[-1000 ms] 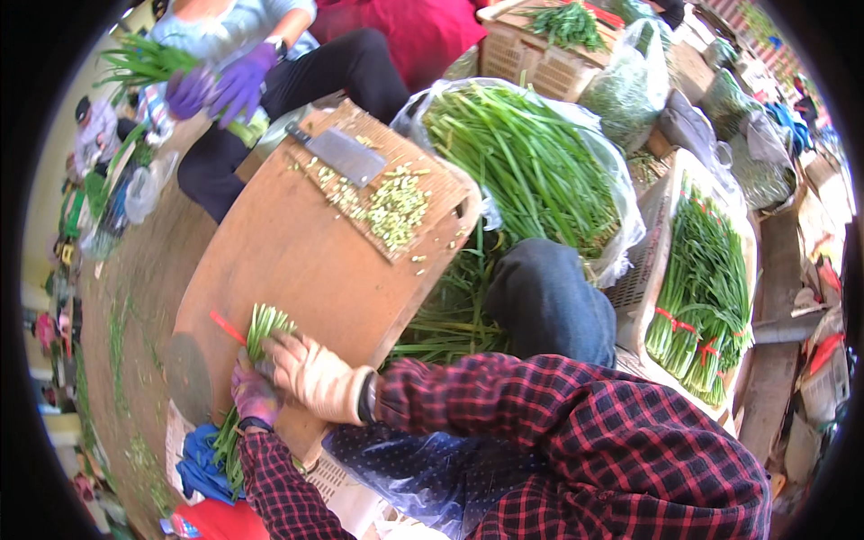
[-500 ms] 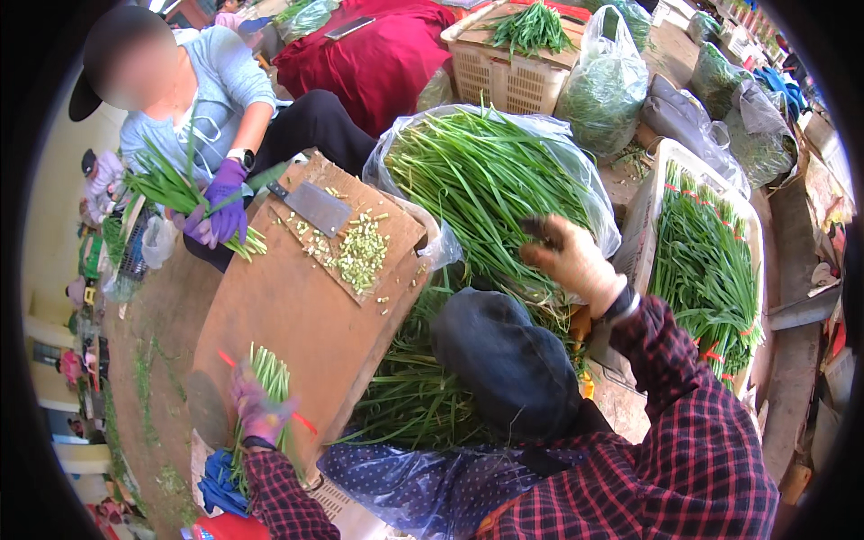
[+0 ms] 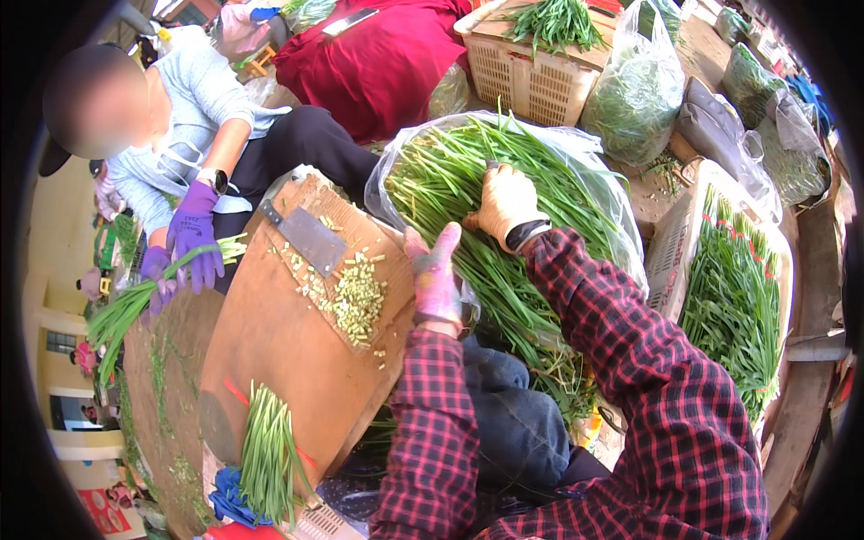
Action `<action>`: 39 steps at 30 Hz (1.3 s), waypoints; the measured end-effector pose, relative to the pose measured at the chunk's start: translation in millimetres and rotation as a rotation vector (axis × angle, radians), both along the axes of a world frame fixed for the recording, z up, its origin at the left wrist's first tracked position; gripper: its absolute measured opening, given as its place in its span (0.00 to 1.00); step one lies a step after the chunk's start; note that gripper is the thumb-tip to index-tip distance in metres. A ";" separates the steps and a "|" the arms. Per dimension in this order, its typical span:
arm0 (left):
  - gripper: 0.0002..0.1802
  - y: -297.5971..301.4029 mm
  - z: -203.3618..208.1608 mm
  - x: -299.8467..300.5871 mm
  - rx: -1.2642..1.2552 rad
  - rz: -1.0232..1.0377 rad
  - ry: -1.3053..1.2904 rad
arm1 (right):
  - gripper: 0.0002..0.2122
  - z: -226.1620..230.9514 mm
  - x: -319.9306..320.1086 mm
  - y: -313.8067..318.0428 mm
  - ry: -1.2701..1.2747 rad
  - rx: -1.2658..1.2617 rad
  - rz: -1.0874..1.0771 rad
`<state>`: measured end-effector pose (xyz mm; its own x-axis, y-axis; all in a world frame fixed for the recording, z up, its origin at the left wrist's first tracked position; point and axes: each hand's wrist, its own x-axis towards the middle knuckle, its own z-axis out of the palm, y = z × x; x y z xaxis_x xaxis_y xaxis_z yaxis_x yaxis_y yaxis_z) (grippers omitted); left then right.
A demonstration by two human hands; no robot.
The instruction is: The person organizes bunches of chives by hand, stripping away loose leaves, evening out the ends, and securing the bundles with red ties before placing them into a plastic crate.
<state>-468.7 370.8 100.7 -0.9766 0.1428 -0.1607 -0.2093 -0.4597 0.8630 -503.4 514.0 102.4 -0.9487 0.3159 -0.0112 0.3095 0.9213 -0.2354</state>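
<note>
A large heap of garlic chives [image 3: 540,193] lies in a clear plastic bag [image 3: 621,243] in front of me. My right hand [image 3: 506,209], in a tan glove, is closed on some stalks on top of the heap. My left hand [image 3: 436,277], in a stained pink-purple glove, is held up by the bag's left edge, thumb and fingers apart and holding nothing. A separate bunch of chives [image 3: 270,441] lies at the near end of the brown board [image 3: 279,333], across a red tie [image 3: 236,391].
A cleaver [image 3: 310,238] and chopped stem ends [image 3: 358,297] lie on the board's far end. Opposite, a co-worker's purple-gloved hands [image 3: 193,238] hold chives. A white crate [image 3: 670,261] of tied bunches stands right; a filled bag [image 3: 634,108] sits behind.
My left hand has left the bunch on the board and moved up and right to the heap. My right hand has moved left and closed on stalks. The co-worker's chives have swung round.
</note>
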 end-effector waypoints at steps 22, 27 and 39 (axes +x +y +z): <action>0.38 45.9 -84.5 -53.4 -0.245 0.388 0.002 | 0.25 13.1 -37.1 17.4 0.136 -0.761 0.185; 0.31 58.3 -86.8 -49.2 -0.408 0.278 0.048 | 0.43 20.5 -66.5 -23.4 -0.204 -0.250 0.345; 0.38 49.8 -35.8 -54.4 -0.352 0.338 0.090 | 0.18 -17.1 -107.1 40.1 -0.158 -1.216 0.026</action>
<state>-523.1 420.5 65.0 -0.9711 -0.2324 -0.0548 -0.0159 -0.1660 0.9860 -610.5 554.1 85.4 -0.9160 0.0005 -0.4011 0.3975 0.1343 -0.9077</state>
